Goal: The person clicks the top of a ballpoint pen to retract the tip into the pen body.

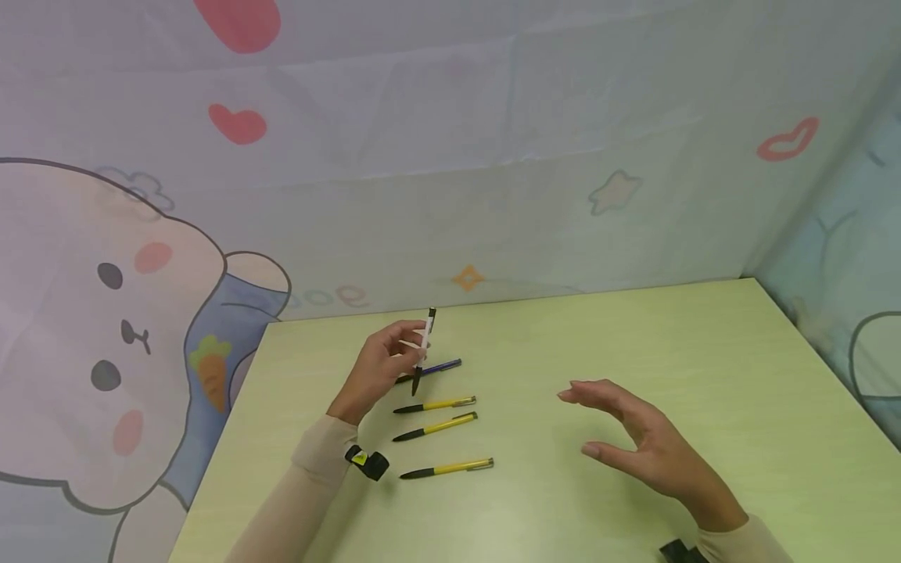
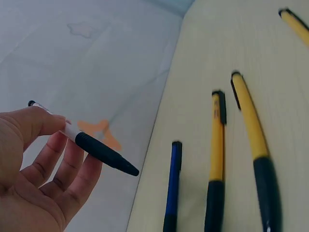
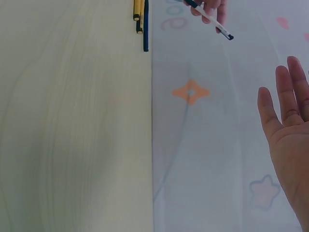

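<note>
My left hand (image 1: 384, 363) pinches a white pen (image 1: 425, 341) with a black grip, held tilted above the table. In the left wrist view the pen's black tip (image 2: 107, 153) points away from the thumb. Just below that hand lies a blue pen (image 1: 442, 366), partly hidden by the held one. Nearer the front, yellow pens with black grips lie in a column: one (image 1: 450, 403), another (image 1: 450, 424), and a third (image 1: 461, 467) a little apart. My right hand (image 1: 647, 442) hovers over the table to the right, fingers extended and thumb apart, holding nothing.
The pale yellow-green table (image 1: 563, 336) reaches back to a printed cloth backdrop (image 1: 450, 156) with hearts, a star and a cartoon animal. A side cloth (image 1: 852, 258) hangs along the right edge. Each wrist wears a small black camera (image 1: 367, 463).
</note>
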Demonstrator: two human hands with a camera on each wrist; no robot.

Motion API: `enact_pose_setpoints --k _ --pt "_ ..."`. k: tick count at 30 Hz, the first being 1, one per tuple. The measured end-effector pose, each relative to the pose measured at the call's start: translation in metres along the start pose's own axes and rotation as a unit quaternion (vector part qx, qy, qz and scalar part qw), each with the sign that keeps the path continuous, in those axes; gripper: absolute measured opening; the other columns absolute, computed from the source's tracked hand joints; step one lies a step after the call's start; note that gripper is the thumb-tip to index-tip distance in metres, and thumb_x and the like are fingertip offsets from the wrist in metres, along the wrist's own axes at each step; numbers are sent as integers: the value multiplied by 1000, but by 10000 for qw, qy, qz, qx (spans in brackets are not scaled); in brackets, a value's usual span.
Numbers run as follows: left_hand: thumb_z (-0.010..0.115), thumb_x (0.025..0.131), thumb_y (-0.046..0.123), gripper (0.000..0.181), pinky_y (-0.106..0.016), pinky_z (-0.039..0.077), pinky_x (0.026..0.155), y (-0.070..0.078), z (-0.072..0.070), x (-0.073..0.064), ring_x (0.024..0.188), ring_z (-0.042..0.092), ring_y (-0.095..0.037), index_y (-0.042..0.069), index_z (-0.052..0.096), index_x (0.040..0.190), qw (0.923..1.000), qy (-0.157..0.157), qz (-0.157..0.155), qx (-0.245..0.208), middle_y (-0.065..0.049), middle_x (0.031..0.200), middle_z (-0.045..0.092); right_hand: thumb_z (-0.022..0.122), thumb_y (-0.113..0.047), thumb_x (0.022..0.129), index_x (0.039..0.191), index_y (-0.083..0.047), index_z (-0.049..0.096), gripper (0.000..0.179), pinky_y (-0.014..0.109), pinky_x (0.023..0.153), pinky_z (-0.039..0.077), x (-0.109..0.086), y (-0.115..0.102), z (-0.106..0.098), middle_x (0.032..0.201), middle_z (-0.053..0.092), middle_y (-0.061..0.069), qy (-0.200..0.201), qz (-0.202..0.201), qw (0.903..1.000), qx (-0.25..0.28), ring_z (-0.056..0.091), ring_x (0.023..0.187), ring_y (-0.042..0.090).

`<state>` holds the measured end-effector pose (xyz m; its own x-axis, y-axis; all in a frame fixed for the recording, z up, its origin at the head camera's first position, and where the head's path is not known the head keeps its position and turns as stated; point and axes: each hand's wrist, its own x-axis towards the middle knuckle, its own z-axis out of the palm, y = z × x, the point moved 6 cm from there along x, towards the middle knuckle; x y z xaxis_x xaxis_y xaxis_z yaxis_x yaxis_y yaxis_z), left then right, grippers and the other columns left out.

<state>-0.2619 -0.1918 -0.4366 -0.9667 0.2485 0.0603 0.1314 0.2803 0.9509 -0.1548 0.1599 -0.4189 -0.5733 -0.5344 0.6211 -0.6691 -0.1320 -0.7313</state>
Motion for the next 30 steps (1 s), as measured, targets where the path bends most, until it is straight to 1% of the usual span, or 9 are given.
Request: enact_pose_setpoints --k 2,5,7,12,17,22,24,26,30 --pt "66 99 10 41 -48 60 80 -2 -4 3 105 62 -47 21 60 138 9999 -9 47 165 -22 119 62 69 25 77 143 15 41 73 26 113 40 -1 1 -1 138 57 23 16 -9 10000 10 55 131 27" --pt "67 98 11 42 -49 59 80 -6 -10 7 104 64 -42 21 61 138 9990 -61 135 416 -16 118 63 69 25 77 143 16 41 72 26 114 40 -2 1 -1 137 56 26 20 -34 10000 28 54 132 27" --pt "67 99 11 42 -50 58 80 -8 -12 10 105 64 -40 20 61 139 9981 -136 201 568 -14 118 63 69 25 77 142 16 41 72 26 114 40 -2 1 -1 137 56 26 19 -31 10000 17 54 133 27" --pt "66 100 12 40 -41 58 80 -11 -16 14 104 66 -32 21 62 138 9946 -321 298 945 -11 117 64 69 25 77 142 16 41 71 26 114 40 -3 1 -2 138 56 26 25 -34 10000 -1 53 133 27" --pt "65 101 14 38 -40 58 81 -16 -19 20 104 65 -25 23 62 138 9895 -434 269 1352 -7 116 65 68 26 76 142 17 40 72 27 114 40 -4 0 -3 138 56 25 34 -86 10000 20 53 134 27" --pt "63 102 16 37 -39 58 81 -22 -21 23 106 63 -23 28 63 137 9861 -496 97 1585 -3 118 64 67 27 76 141 19 40 71 27 114 40 -4 1 -4 137 56 27 23 -107 9999 77 53 134 27" --pt "63 102 16 37 -39 58 81 -24 -21 23 107 63 -23 30 63 137 9844 -544 77 1671 -2 120 64 67 27 76 141 19 39 71 27 114 40 -5 0 -4 137 55 27 16 -119 9999 96 53 133 28" --pt "62 103 16 37 -38 57 81 -25 -22 24 107 62 -22 31 63 136 9824 -598 101 1764 -1 121 64 67 27 76 142 18 39 72 27 114 40 -5 0 -4 138 55 26 10 -131 9999 102 53 133 28" --pt "62 102 13 39 -38 57 83 -26 -23 26 108 62 -22 29 63 138 9792 -702 222 1890 0 126 64 67 27 76 143 17 39 73 27 114 40 -4 -1 -4 138 55 26 11 -137 9999 100 53 133 27"
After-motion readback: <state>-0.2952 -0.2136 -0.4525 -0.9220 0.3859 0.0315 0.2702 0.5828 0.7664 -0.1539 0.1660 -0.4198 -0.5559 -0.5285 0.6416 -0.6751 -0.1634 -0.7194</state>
